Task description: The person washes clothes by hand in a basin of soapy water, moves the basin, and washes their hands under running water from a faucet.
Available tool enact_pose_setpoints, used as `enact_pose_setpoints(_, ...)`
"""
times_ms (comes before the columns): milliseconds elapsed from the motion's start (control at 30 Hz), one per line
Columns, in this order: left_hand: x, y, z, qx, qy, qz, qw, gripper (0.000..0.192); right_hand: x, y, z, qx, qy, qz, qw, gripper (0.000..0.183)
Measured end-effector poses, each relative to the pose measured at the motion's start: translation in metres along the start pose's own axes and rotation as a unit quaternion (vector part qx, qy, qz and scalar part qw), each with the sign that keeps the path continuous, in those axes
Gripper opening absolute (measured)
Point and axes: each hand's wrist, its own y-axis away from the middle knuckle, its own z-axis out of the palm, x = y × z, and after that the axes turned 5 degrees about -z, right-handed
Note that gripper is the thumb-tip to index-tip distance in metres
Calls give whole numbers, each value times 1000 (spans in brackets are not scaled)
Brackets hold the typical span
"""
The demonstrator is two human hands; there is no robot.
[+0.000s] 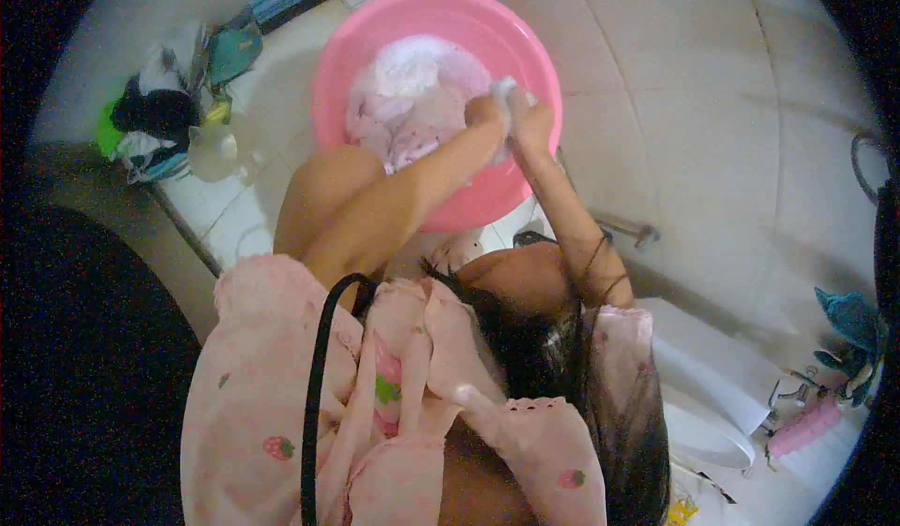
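A round pink plastic basin [330, 97] sits on the tiled floor before me, between my knees and the wall. Inside it, pale pink wet fabric [422, 114] lies in sudsy water under white foam [408, 69]. At the basin's right side, both hands are close together over the rim area. My left hand [485, 112] grips one side of a bunched whitish wet cloth [503, 91], and my right hand [532, 124] grips its other side. The cloth's lower end hangs between my wrists. My fingers are partly hidden by the cloth and blur.
A tiled wall [689, 90] rises close on the right, with a small metal tap or valve [641, 235]. At the lower right stands a white toilet [717, 364]. To the left are a translucent container [214, 153] and a heap of dark and white items [158, 107].
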Motion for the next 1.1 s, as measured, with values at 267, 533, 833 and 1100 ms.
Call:
enact_pose_setpoints(267,-3,-80,-28,16,-197,114,974,28,-26,20,4,-35,-35,-33,998,26)
enact_pose_setpoints(533,-39,31,45,71,-326,241,911,36,49,-33,-49,26,-91,25,995,30)
enact_pose_setpoints(833,-35,42,27,80,-327,145,930,38,17,-11,-38,36,-164,84,982,21)
enact_pose_setpoints(1100,-30,60,27,138,-347,213,903,39,16,-2,-30,-2,-102,53,993,38)
